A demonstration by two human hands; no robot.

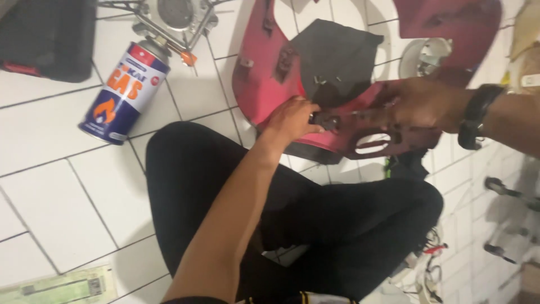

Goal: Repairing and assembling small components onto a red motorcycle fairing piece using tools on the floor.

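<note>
Fingers, left hand (289, 118): curled shut, pinching a small black plastic clip (325, 120) that sits against the red panel.
Fingers, right hand (419, 103): closed over the panel's upper edge, gripping it; fingertips partly blurred.
Right wrist: black wristband (477, 115) just behind the hand.
Red panel: curved red plastic body panel (264, 84), tilted up off the floor btwn the two hands, w/ an oval cut-out (372, 150) near its lower edge.
Black piece: dark angular plastic cover (337, 56) lying on the panel's inner face, above the clip.
Clip position: touching the panel, right at left fingertips, just left of right hand.
Legs: black trousers (315, 214), knees bent, under the panel and both forearms.
Floor: white square tiles (50, 186) w/ dark grout.
Upper left: blue-and-white gas canister w/ red cap (125, 93) lying on its side, joined to a metal camping stove (177, 17); well apart from hands.
Far left corner: black case (48, 36).
Upper right: second red panel (450, 22) and a round white-grey part (424, 56) near it.
Lower left: pale green flat packet (59, 287) at frame edge.
Lower right: tangle of thin wires (430, 270), blurred.
</note>
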